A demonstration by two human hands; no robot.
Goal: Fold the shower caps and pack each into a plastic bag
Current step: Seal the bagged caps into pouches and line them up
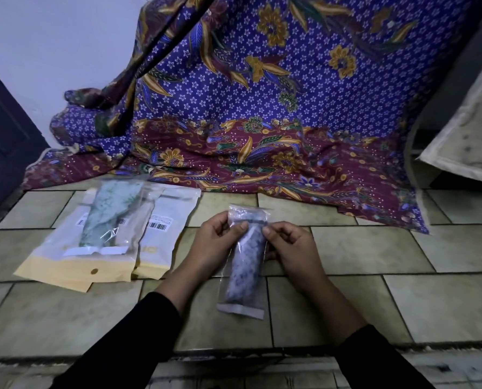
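Observation:
A clear plastic bag (pixel 242 301) lies lengthwise on the tiled floor with a folded blue-and-white patterned shower cap (pixel 247 265) inside it. My left hand (pixel 214 242) pinches the bag's upper left edge between thumb and fingers. My right hand (pixel 290 248) pinches the upper right edge, near the bag's mouth (pixel 247 216). To the left, a second clear bag holds a folded green-patterned shower cap (pixel 106 214), resting on top of flat packages.
Several flat white-and-yellow pouches (pixel 74 265) with barcode labels lie at the left. A purple and maroon batik cloth (pixel 262 136) drapes down onto the floor behind. A pale board (pixel 464 141) leans at the right. A dark door (pixel 4 141) stands at far left.

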